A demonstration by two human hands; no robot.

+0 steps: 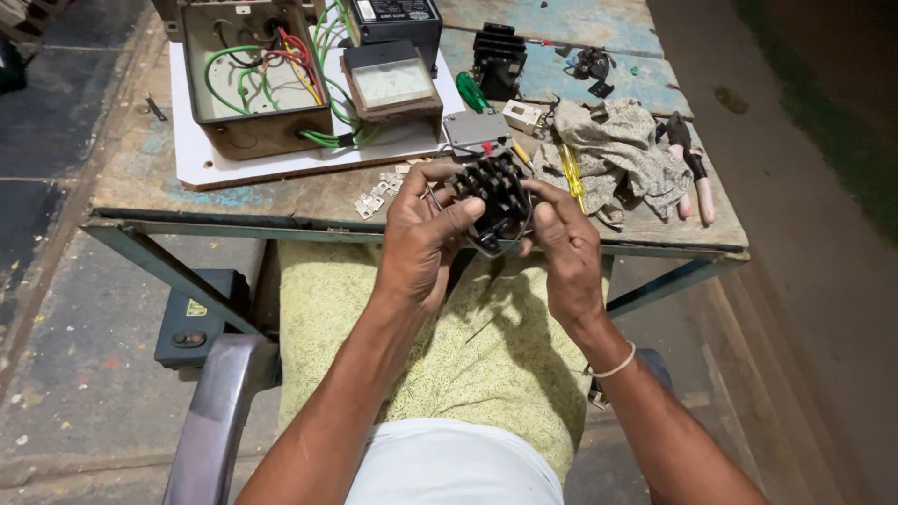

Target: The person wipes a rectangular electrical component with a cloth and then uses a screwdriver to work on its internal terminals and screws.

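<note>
Black terminal block (493,196), ribbed and boxy, sits between your hands just above the near edge of a worn wooden table (281,201) with chipped blue paint; dark tiled floor around. Left to right: open metal box (253,79) of green and red wires, meter (391,82), crumpled rag (622,150), pink-handled pliers (697,182). Your left hand (421,238) and right hand (561,248) curl around the block's sides; its underside is hidden.
</note>
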